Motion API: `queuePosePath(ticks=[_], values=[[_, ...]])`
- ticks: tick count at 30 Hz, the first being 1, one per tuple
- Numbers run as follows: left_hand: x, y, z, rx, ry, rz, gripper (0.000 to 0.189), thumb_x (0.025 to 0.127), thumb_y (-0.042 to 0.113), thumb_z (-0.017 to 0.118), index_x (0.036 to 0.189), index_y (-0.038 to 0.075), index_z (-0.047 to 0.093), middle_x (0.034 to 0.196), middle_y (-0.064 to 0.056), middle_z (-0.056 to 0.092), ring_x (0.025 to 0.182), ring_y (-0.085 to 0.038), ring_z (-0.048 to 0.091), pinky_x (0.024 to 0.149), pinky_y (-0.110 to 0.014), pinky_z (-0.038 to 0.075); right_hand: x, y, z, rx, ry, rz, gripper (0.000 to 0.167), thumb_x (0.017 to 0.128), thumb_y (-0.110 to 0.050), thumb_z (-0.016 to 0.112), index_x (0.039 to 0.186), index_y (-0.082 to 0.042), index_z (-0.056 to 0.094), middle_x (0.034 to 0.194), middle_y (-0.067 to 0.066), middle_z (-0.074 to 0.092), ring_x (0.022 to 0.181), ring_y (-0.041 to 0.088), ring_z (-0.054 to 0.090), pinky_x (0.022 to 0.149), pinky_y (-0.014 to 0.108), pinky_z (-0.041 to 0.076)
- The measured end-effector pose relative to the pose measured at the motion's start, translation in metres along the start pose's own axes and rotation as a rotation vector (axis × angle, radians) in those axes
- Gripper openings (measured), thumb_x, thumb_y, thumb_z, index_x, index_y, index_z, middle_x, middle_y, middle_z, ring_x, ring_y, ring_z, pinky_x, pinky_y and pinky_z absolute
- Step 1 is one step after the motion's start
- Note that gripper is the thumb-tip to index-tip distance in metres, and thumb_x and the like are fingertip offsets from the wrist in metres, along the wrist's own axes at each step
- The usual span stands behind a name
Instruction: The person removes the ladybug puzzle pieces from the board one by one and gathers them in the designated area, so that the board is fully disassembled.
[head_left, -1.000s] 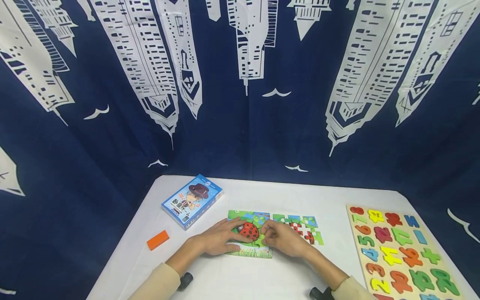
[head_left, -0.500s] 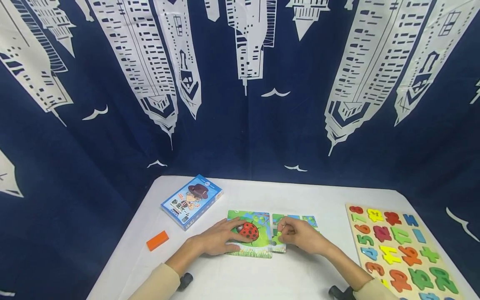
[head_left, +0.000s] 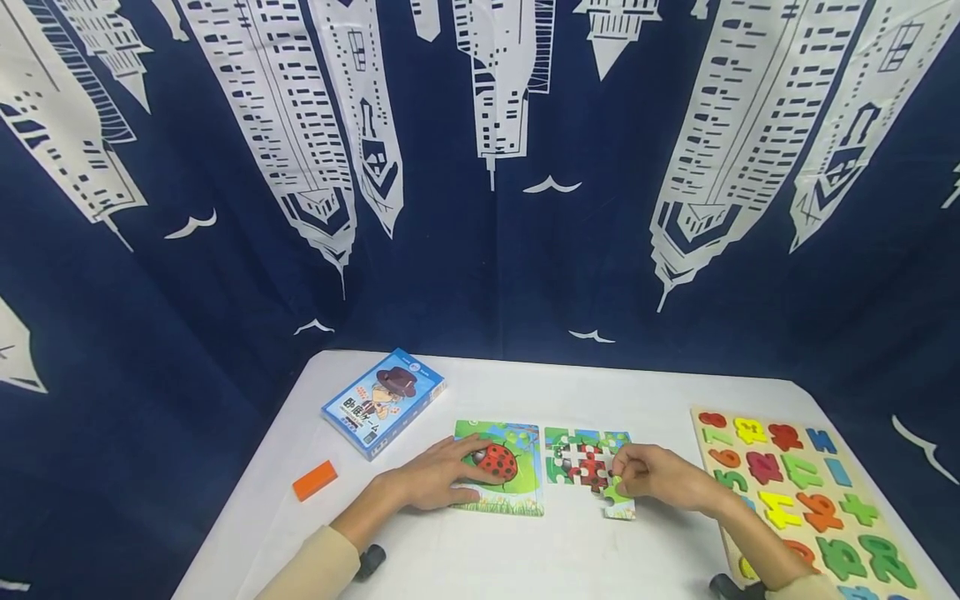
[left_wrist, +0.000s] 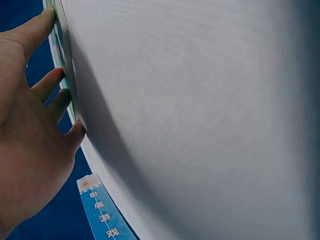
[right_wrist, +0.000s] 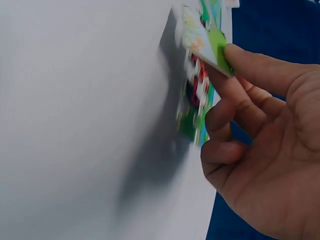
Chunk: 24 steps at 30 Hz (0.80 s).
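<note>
My left hand [head_left: 435, 475] rests with spread fingers on a ladybug picture board [head_left: 517, 503] in the middle of the table. The left wrist view shows fingertips [left_wrist: 75, 131] against the board's edge. To the right of it lies a partly assembled jigsaw puzzle [head_left: 588, 468] with white gaps between some pieces. A green puzzle piece [head_left: 619, 507] with a pale, flowered edge is pinched between the thumb and finger of my right hand [head_left: 663, 479], at the puzzle's lower right corner. In the right wrist view the piece [right_wrist: 202, 40] is tilted, and the other fingers are curled.
A blue game box [head_left: 386, 402] lies at the back left, with an orange block [head_left: 315, 481] in front of it. On the right is a wooden number board [head_left: 708, 467] with colourful pieces. A dark blue patterned curtain [head_left: 495, 267] hangs behind the white table [head_left: 480, 558].
My right hand has moved right, from the picture board's right edge across to the puzzle's lower right corner, carrying the green piece. The left hand has stayed on the board.
</note>
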<state>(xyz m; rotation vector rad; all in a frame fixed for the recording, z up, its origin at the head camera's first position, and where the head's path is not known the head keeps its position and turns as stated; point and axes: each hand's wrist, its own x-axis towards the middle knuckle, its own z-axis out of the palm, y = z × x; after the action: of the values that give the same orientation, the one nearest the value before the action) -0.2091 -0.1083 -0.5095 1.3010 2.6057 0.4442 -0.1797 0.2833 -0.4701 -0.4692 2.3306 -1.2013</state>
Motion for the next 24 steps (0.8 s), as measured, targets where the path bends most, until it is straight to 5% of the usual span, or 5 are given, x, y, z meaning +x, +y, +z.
queuePosePath(ticks=[11,24], values=[[0.001,0.0,-0.002,-0.002,0.004,0.013,0.039,0.09,0.045,0.052,0.129,0.051,0.046,0.151,0.0,0.022,0.138,-0.029,0.015,0.107,-0.056,0.015,-0.006,0.015,-0.01,-0.123,0.058,0.099,0.02,0.081,-0.016,0.069,0.093,-0.004,0.057,0.073,0.004,0.057,0.066,0.017,0.049,0.056,0.028,0.04],[0.0,-0.002,0.001,-0.009,0.008,0.018,0.039,0.091,0.045,0.052,0.129,0.049,0.047,0.152,0.0,0.021,0.138,-0.03,0.015,0.108,-0.056,0.013,-0.005,0.018,-0.009,-0.205,0.075,0.107,0.013,0.081,-0.013,0.068,0.089,-0.008,0.059,0.072,0.002,0.056,0.065,0.017,0.048,0.054,0.026,0.038]])
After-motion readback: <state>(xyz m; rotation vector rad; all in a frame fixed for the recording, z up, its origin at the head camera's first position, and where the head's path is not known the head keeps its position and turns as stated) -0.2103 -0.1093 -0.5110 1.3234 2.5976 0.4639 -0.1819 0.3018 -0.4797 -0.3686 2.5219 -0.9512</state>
